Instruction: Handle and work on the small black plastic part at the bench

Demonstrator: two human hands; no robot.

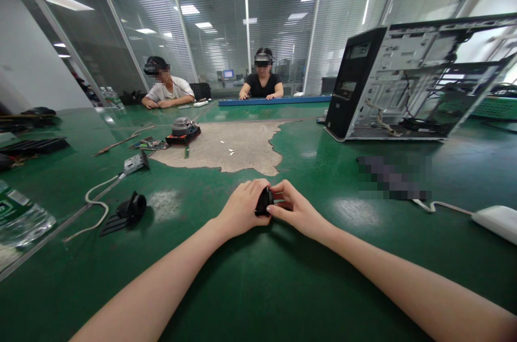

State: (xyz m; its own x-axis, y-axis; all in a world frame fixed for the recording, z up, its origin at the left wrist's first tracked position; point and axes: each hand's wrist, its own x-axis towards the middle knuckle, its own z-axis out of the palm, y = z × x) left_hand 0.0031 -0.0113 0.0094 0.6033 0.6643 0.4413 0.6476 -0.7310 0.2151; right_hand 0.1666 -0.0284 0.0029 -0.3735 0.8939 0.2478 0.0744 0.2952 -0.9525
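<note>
A small black plastic part (264,202) is between my two hands, just above the middle of the green table (258,288). My left hand (244,203) is closed around its left side, fingers over the top and thumb underneath. From the other side my right hand (294,207) pinches its right edge with thumb and fingertips. Much of the part is covered by my fingers, and its exact kind does not show. To the left lies a black plastic bracket with a round piece (131,210), apart from both hands.
An opened computer case (347,83) stands at the back right, near a pixelated phone-like item (390,178) and a white power strip (498,222). Left are a water bottle (24,215), a metal box with cable (135,163) and a CPU cooler (183,129). Two people sit opposite.
</note>
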